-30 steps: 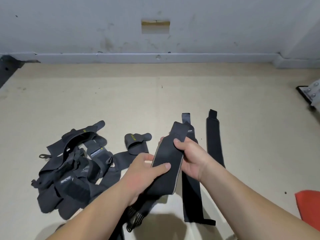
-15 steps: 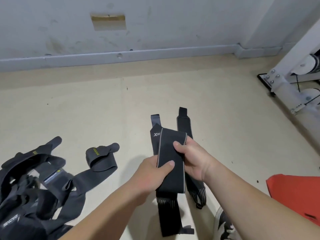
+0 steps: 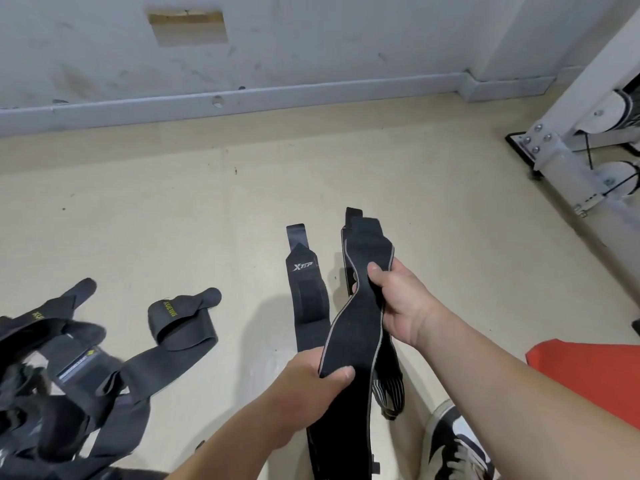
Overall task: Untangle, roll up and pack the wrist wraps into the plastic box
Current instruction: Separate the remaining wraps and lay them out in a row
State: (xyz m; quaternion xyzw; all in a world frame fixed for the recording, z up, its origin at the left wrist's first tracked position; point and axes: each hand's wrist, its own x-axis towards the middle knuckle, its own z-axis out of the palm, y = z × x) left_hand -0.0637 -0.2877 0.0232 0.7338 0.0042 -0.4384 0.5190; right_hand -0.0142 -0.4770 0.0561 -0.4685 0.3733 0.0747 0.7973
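Head view: the left hand (image 3: pixel 311 379) and the right hand (image 3: pixel 398 299) hold one black wrist wrap (image 3: pixel 353 327) with grey edging above the floor (image 3: pixel 173 220). The left grip pinches its lower part between thumb and fingers. The right grip is curled round its upper part, where the strap twists. Just left of it a logo wrap (image 3: pixel 306 289) lies flat on the floor. A tangled pile (image 3: pixel 52 375) of dark wraps sits at the left edge, with a looped wrap (image 3: pixel 180 320) lettered in yellow between. A red sheet (image 3: pixel 595 375) and a shoe (image 3: pixel 453 441) show lower right; a white machine frame (image 3: pixel 571 143) stands far right.
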